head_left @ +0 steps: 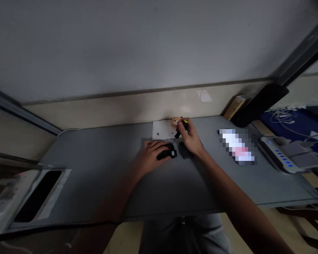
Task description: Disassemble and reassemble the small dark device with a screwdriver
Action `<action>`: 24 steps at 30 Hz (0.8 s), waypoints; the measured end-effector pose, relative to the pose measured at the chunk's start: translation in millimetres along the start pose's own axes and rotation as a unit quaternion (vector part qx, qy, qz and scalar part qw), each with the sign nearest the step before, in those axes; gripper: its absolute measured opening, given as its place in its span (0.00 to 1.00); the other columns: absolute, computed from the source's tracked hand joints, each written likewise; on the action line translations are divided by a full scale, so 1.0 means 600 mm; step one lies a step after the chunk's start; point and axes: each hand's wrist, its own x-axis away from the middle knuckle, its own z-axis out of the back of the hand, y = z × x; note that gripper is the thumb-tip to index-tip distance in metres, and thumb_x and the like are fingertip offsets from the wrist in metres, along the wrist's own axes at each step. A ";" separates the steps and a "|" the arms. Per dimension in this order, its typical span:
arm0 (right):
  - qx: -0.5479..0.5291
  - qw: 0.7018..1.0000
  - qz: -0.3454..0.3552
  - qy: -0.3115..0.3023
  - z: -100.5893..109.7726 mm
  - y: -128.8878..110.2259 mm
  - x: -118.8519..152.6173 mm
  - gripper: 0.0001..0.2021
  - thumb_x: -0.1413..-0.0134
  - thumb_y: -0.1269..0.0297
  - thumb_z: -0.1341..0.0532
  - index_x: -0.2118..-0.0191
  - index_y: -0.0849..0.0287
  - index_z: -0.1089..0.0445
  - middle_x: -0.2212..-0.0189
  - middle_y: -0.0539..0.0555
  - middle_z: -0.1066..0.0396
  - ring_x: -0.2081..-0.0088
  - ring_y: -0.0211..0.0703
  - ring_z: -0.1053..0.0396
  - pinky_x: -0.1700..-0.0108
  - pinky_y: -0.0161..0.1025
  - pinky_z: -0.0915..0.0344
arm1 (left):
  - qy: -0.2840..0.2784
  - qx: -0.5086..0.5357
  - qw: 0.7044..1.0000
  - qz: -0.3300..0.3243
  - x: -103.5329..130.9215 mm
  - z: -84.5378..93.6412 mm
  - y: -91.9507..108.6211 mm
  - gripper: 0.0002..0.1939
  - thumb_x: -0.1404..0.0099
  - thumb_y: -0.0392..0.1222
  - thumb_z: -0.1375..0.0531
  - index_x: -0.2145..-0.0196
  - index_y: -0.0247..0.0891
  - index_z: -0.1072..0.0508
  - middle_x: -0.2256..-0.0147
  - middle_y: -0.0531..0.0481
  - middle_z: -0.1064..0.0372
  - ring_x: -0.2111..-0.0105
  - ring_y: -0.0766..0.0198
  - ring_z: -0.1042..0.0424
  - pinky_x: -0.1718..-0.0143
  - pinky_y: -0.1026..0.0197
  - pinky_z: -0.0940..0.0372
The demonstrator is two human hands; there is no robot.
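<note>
My left hand (154, 153) is closed around a small black device (169, 151), pressing it against the desk; I cannot make out what kind it is. In my right hand (190, 138) is a screwdriver (178, 134) with a black and yellow handle, tilted, its thin shaft pointing down at the device. Whether the tip touches it is too small to tell. A flat dark piece (184, 151) lies on the desk under my right hand. Just beyond both hands is a white sheet of paper (163, 127) with a few tiny dark bits, perhaps screws, on it.
An orange and white object (175, 121) stands by the wall. To the right are a lit, pixelated screen (237, 148), a grey unit with blue lights (278, 155), and a leaning black case (259, 104). A black phone-like slab (39, 195) lies at left on the grey desk (95, 155).
</note>
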 end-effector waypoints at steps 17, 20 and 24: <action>0.117 0.984 -0.042 0.124 0.031 0.013 -0.013 0.19 0.38 0.39 0.43 0.59 0.50 0.37 0.78 0.48 0.31 0.76 0.45 0.35 0.70 0.39 0.48 | 0.070 0.075 0.992 0.079 0.003 0.005 -0.014 0.20 0.21 0.43 0.53 0.52 0.45 0.20 0.45 0.47 0.23 0.43 0.55 0.27 0.37 0.48 0.39; 0.094 0.988 -0.048 0.111 0.028 0.010 -0.012 0.19 0.38 0.39 0.42 0.59 0.50 0.37 0.76 0.48 0.29 0.75 0.45 0.34 0.70 0.39 0.46 | 0.105 0.089 0.984 0.116 -0.001 0.000 -0.022 0.23 0.20 0.42 0.56 0.53 0.45 0.20 0.47 0.48 0.22 0.45 0.56 0.26 0.38 0.49 0.37; 0.009 0.995 -0.050 0.088 0.021 0.003 -0.011 0.20 0.38 0.39 0.41 0.58 0.51 0.37 0.76 0.47 0.29 0.74 0.42 0.33 0.68 0.39 0.41 | 0.150 0.092 0.973 0.152 -0.005 -0.007 -0.028 0.14 0.24 0.44 0.47 0.53 0.44 0.20 0.50 0.47 0.21 0.46 0.53 0.25 0.41 0.48 0.35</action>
